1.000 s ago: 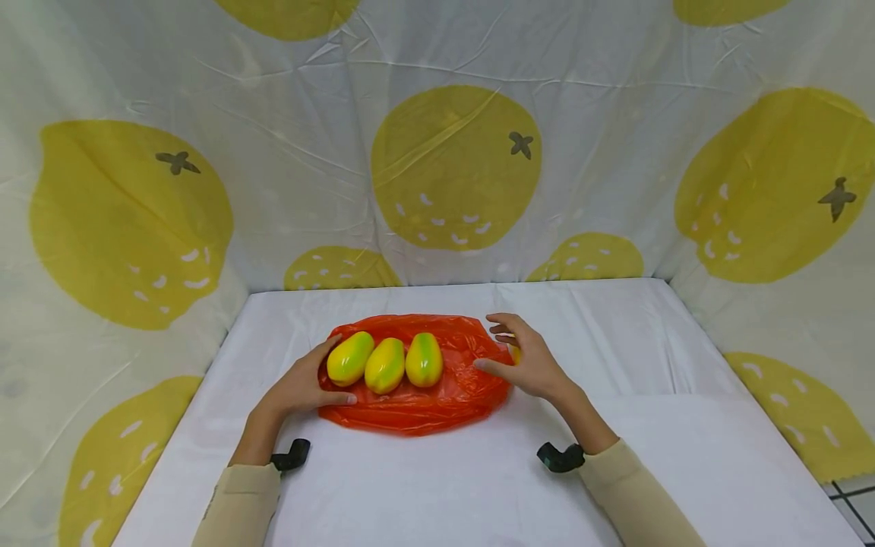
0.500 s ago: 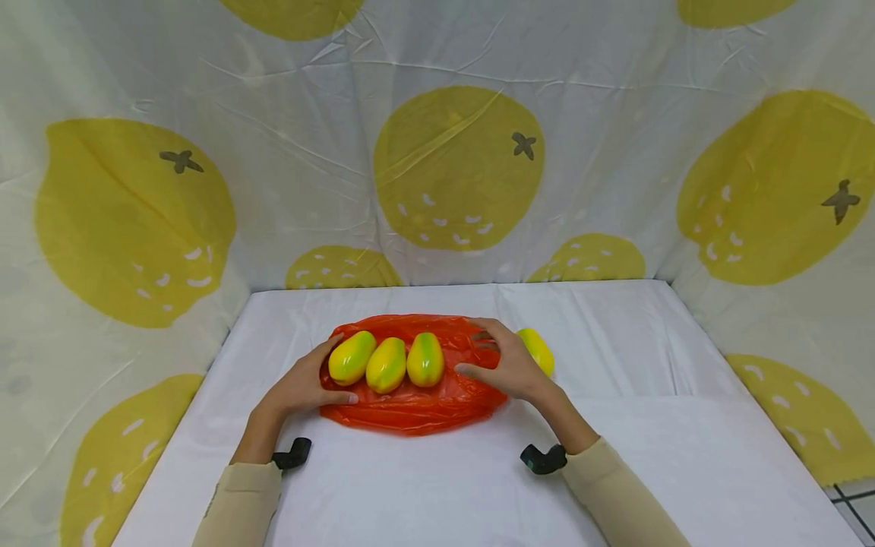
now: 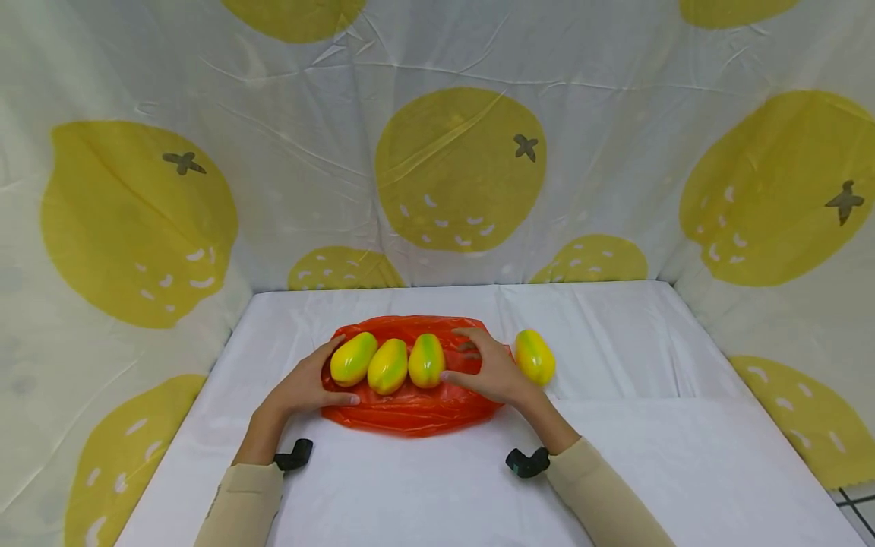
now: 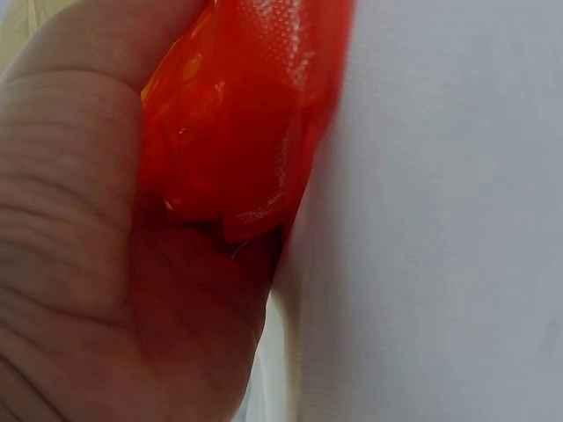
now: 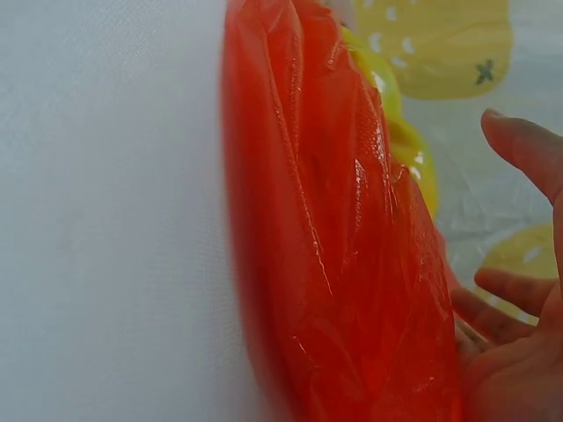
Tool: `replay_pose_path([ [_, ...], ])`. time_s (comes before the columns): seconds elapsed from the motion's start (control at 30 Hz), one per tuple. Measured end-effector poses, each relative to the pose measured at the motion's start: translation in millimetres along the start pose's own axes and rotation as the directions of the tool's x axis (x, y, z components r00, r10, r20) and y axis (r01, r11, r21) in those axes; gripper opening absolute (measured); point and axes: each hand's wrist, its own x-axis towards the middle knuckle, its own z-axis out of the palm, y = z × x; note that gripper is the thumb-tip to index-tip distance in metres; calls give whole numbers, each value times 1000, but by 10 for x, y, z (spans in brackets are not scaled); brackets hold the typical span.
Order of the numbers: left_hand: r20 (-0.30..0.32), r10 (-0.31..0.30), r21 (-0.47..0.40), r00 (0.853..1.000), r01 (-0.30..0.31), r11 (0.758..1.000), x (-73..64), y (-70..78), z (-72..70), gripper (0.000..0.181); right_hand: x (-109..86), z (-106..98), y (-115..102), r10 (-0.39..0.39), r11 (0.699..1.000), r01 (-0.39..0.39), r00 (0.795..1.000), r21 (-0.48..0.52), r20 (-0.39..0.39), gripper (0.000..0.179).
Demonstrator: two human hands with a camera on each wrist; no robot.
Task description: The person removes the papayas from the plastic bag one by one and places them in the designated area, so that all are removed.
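Observation:
Three shiny yellow-green papayas, the left one (image 3: 353, 358), the middle one (image 3: 387, 367) and the right one (image 3: 427, 361), lie in a row on a red plastic bag (image 3: 410, 422). My left hand (image 3: 301, 385) holds the bag's left end, thumb along its front and fingers behind the left papaya. In the left wrist view, red plastic (image 4: 233, 114) fills the hollow between thumb and palm. Over the bag's right part my right hand (image 3: 495, 372) is spread, its thumb tip right at the right papaya. The right wrist view shows its fingers apart, holding nothing, beside the bag (image 5: 343, 246).
A fourth papaya (image 3: 535, 358) lies on the white-covered table (image 3: 424, 494), just right of the bag and behind the right hand. Cloth walls (image 3: 307, 182) with a lemon print stand at the back and both sides. Each wrist wears a black device.
My right hand has moved left, away from the papaya outside the bag and toward the row. That papaya has come into full view. The left hand keeps its place on the bag.

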Motion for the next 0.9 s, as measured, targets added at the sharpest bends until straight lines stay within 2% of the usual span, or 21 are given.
replay_pose_path([
  [0.2, -2, 0, -2, 1000, 0, 1000, -8, 2, -3, 125, 58, 85, 27, -37, 999, 37, 999, 0, -6, 92],
  [0.47, -4, 1, -1, 1000, -1, 1000, -2, 14, -7, 126, 119, 197, -8, 11, 999, -11, 1000, -30, 15, 97],
  [0.9, 0, -4, 5, 1000, 4, 1000, -9, 21, -11, 125, 187, 350, -3, 16, 997, -12, 999, -80, 46, 100],
])
